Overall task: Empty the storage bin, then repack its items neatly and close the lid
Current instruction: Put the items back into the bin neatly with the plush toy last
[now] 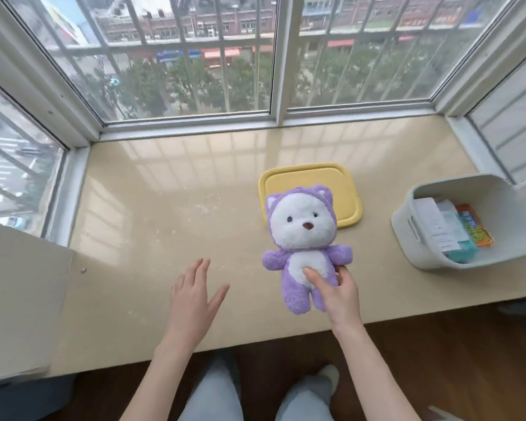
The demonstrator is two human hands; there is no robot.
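Head view, the only one on offer. Your right hand (337,296) has the purple plush toy (304,247) by the middle. The thumb presses into its white belly and the fingers curl round behind its body, so that is a firm pinch. The toy is upright, face towards you, over the front half of the beige ledge (164,223). I can't tell whether its feet touch the surface.

Your left hand (195,296) is flat and relaxed to the toy's left, fingers straight and a little spread. It holds nothing, and whether it rests on the ledge or hovers over it is not clear.

Behind the toy lies the yellow lid (346,183), flat on the ledge and off the bin (the toy's head covers its near left corner from this angle).

Out at the right end of the ledge is the grey storage bin (407,214), mouth uncovered, well apart from both your hands. Things are inside it: white paper packs (434,226) along the left side, an orange packet (474,226) against the right side, and something teal (462,253) at the near end. The print on them is too small to read.

The window (195,56) wraps the ledge on three sides, with bars outside the glass and trees and a street below. At the bottom, your jeans-clad legs (213,399) stand on a dark wooden floor (438,360).
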